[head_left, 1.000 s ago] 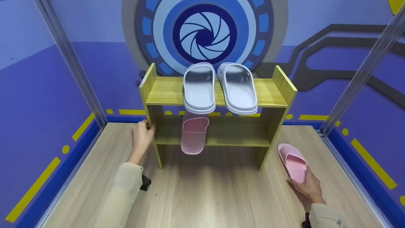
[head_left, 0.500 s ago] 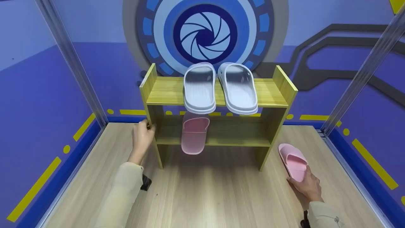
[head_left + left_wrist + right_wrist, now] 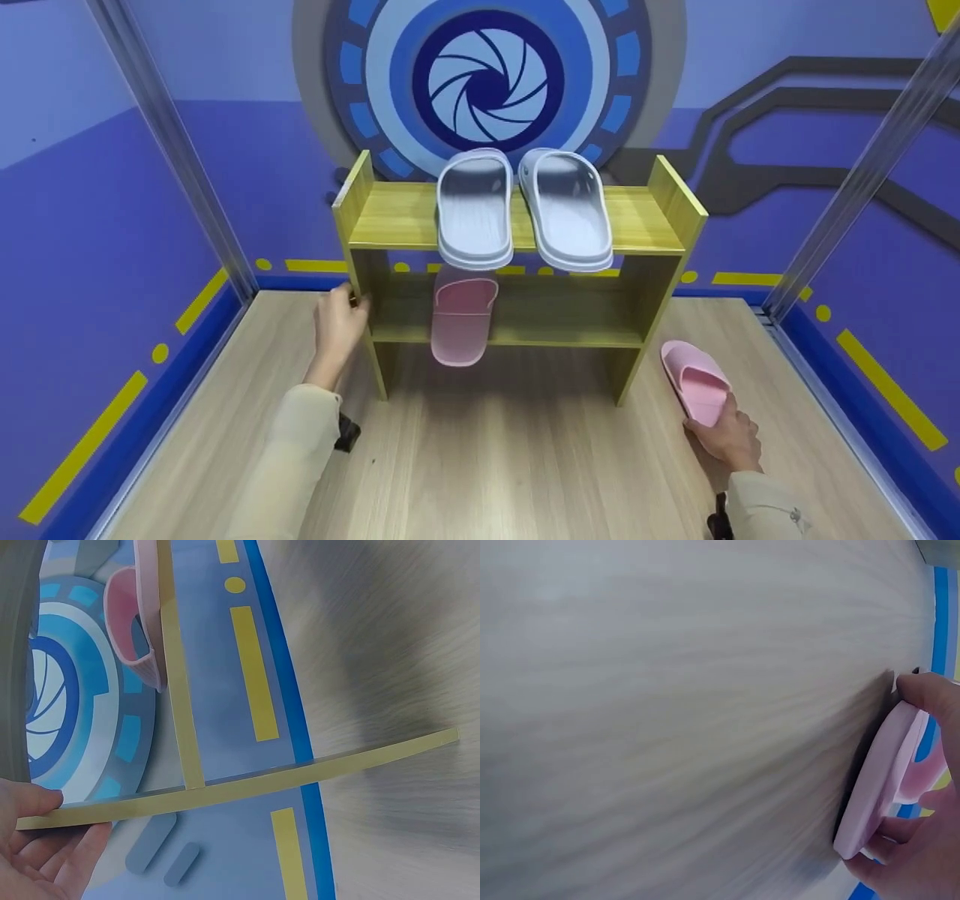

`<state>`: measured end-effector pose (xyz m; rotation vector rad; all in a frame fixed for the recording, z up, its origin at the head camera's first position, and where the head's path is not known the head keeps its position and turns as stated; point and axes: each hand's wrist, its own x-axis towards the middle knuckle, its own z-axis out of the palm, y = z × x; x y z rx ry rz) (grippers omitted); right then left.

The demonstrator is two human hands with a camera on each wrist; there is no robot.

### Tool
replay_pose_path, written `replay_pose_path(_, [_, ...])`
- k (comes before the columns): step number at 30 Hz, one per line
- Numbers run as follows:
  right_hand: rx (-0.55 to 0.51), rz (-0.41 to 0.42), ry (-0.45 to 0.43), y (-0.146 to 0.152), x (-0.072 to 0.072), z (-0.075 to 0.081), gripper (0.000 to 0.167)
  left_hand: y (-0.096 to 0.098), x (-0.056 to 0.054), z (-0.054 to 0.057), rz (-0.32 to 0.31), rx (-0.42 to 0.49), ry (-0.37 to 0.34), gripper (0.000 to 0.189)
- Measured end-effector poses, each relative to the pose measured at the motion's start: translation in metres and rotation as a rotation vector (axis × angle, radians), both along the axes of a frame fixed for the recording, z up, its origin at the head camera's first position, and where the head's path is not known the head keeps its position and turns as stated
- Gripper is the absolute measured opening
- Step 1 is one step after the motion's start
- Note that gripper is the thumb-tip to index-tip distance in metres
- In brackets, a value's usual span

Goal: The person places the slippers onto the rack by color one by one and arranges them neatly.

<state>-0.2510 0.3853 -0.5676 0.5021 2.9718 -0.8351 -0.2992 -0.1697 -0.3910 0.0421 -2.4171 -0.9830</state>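
My left hand grips the left side panel of a small wooden shoe rack; in the left wrist view the thumb and fingers lie on either side of the panel's edge. At the right, my right hand holds the heel end of a pink slipper, its toe pointing away from me. The right wrist view shows thumb and fingers on opposite edges of the slipper's sole. Another pink slipper sits on the rack's lower shelf, toward the left, with its heel sticking out past the front edge.
Two pale grey clogs stand side by side on the rack's top shelf, heels overhanging the front. A wood-grain tabletop lies under everything. Blue patterned panels and metal posts enclose the back and sides.
My right hand has shifted very slightly on the slipper's heel. The left hand, the rack and the shoes keep their places; the whole view drifts a little.
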Motion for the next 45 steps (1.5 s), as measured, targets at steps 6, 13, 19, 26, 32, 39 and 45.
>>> replay_pose_path(6, [-0.029,-0.014,-0.012,0.003,-0.001,0.003,0.094,0.000,0.000,0.000,0.001,-0.002,-0.004,0.017])
replay_pose_path(13, [-0.053,-0.005,0.062,0.009,-0.002,0.006,0.094,0.000,-0.001,-0.001,0.008,-0.015,0.014,0.016])
replay_pose_path(19, [-0.053,0.010,0.099,0.016,-0.002,0.004,0.089,0.000,0.000,-0.001,0.011,-0.029,0.026,0.017])
replay_pose_path(26, [-0.091,0.093,0.111,0.024,0.000,0.006,0.090,0.000,0.000,0.000,0.012,-0.022,0.013,0.016])
replay_pose_path(32, [-0.104,0.190,0.111,0.031,0.003,0.005,0.088,0.000,0.001,0.000,0.013,-0.021,0.009,0.016])
replay_pose_path(39, [-0.142,0.290,0.166,0.037,0.009,0.005,0.079,0.000,0.000,0.000,0.018,-0.017,0.000,0.016])
replay_pose_path(45, [-0.135,0.360,0.205,0.041,0.013,0.007,0.075,0.000,-0.001,-0.001,0.026,-0.022,-0.002,0.016])
